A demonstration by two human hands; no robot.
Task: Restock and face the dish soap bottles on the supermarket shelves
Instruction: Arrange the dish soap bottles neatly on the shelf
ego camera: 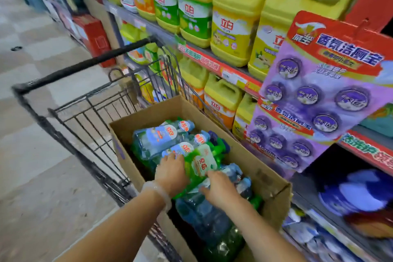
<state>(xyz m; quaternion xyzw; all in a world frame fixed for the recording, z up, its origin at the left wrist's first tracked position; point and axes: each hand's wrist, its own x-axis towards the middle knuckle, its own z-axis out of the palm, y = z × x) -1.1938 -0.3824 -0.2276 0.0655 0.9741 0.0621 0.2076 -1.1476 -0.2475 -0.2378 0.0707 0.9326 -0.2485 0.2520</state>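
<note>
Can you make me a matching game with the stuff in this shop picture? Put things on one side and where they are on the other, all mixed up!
Things:
1. green bottle
2. cardboard box
3. yellow jugs
4. purple hanging cards

Places:
A. standing in a row on the upper shelf
B. between the left hand and right hand
C. hooked on the front of the shelves
D. sitting inside the shopping cart

Pairs: 1-B, 2-D, 3-A, 4-C
</note>
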